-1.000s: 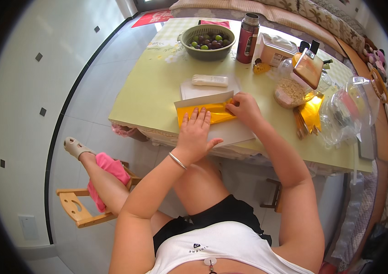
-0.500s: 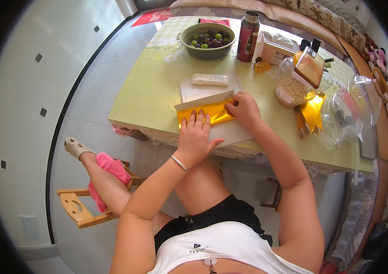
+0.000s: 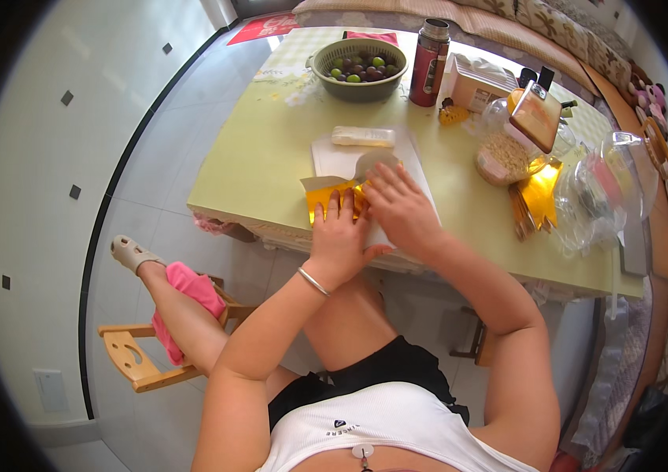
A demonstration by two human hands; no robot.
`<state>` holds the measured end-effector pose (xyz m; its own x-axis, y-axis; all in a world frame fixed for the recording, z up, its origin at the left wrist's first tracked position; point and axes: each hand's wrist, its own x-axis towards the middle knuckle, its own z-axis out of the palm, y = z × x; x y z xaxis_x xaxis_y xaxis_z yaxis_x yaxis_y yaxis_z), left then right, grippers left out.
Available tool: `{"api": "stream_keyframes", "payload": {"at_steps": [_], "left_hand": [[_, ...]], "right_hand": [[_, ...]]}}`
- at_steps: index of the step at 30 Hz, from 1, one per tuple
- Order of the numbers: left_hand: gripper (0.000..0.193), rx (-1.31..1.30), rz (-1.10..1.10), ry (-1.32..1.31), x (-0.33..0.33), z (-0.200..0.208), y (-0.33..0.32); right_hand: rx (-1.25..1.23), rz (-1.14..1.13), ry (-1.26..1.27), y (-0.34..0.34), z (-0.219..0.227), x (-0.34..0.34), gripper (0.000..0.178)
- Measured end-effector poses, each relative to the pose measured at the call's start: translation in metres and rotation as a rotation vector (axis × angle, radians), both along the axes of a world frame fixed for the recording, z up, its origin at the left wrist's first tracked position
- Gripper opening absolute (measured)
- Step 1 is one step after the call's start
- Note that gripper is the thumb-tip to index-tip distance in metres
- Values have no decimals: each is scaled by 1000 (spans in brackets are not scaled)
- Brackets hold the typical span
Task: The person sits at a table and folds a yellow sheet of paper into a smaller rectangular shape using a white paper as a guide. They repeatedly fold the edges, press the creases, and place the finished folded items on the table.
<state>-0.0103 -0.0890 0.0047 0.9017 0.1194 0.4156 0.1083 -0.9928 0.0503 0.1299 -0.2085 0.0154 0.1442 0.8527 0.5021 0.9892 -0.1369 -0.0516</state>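
A sheet of gold foil paper (image 3: 320, 203) lies at the table's near edge, its pale backing showing along the far fold. Flat on its left part rests my left hand (image 3: 339, 240), fingers spread and thumb pointing right. My right hand (image 3: 403, 208) lies over the paper's right part, fingers stretched out and a little blurred. Beyond those fingertips a curled grey flap (image 3: 375, 161) of the paper stands up. Underneath is a white sheet (image 3: 420, 169), and a white oblong packet (image 3: 363, 137) sits on its far end. My hands hide much of the foil.
Farther back stand a green basket of grapes (image 3: 332, 88), a red thermos (image 3: 428, 71) and a tissue box (image 3: 482, 82). To the right are a jar of pale grains (image 3: 501, 157) with a phone (image 3: 536, 116) against it, more gold foil (image 3: 540, 193) and clear plastic containers (image 3: 609, 173).
My right hand has moved left from the foil's right end and flattened out. That end of the paper has curled over leftward, showing its grey back. My left hand stays nearly in place.
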Motion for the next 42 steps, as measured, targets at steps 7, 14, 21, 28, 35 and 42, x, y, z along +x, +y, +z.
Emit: {"api": "stream_keyframes", "payload": {"at_steps": [7, 14, 21, 28, 35, 42], "left_hand": [[79, 83, 43, 79, -2, -16, 5], [68, -28, 14, 58, -3, -11, 6], [94, -98, 40, 124, -9, -9, 2], [106, -256, 68, 171, -37, -17, 21], [95, -137, 57, 395, -31, -2, 78], [38, 83, -220, -123, 7, 17, 36]], "right_hand": [[46, 118, -276, -23, 26, -35, 81], [-257, -35, 217, -6, -7, -16, 95], [-359, -92, 168, -20, -17, 21, 95], [-441, -80, 199, -32, -9, 33, 91], [-444, -250, 278, -36, -6, -2, 80], [-248, -245, 79, -39, 5, -27, 41]]}}
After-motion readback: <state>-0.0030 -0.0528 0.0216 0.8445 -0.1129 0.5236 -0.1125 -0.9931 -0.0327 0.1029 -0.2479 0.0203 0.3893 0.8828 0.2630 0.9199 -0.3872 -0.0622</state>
